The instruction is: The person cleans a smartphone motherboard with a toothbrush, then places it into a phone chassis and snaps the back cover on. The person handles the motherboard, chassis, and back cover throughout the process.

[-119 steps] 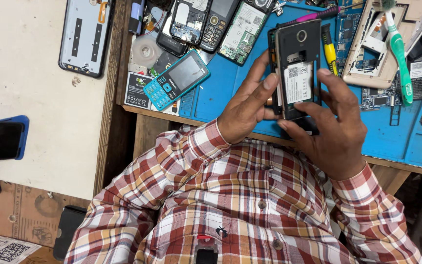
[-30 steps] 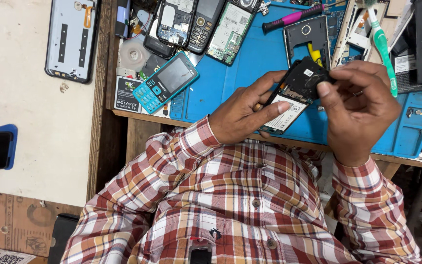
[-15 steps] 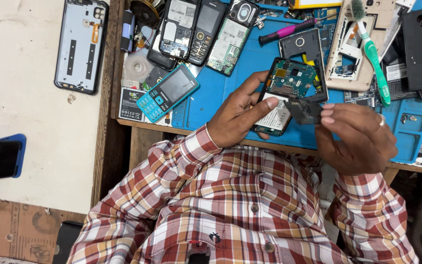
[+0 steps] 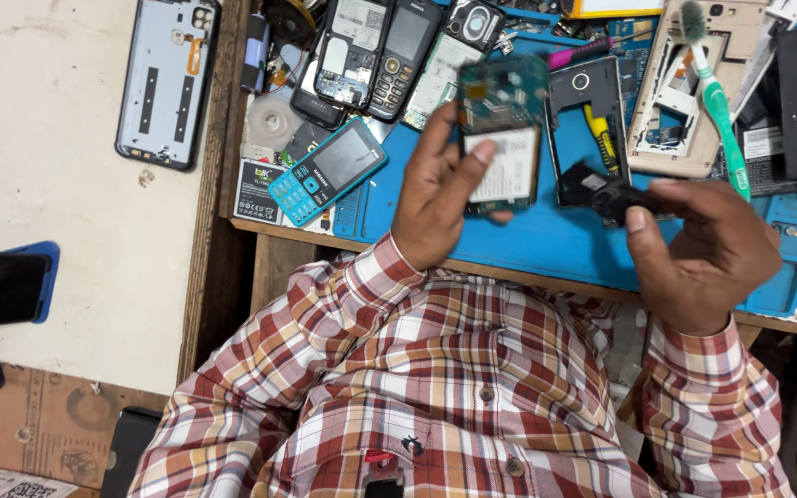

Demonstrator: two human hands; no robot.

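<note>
The left hand (image 4: pixel 440 198) is gripping the bare phone board with its battery (image 4: pixel 502 134) while the right hand (image 4: pixel 707 244) is pinching a black cover piece (image 4: pixel 601 189), best kept apart above the blue mat (image 4: pixel 546 235).

Left hand (image 4: pixel 435 198), right hand (image 4: pixel 707 254) raised, gripping

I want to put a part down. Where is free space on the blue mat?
The blue mat is bare along its near edge, between the turquoise keypad phone and the right hand, below the left hand. Its far side is crowded with opened phones.
</note>
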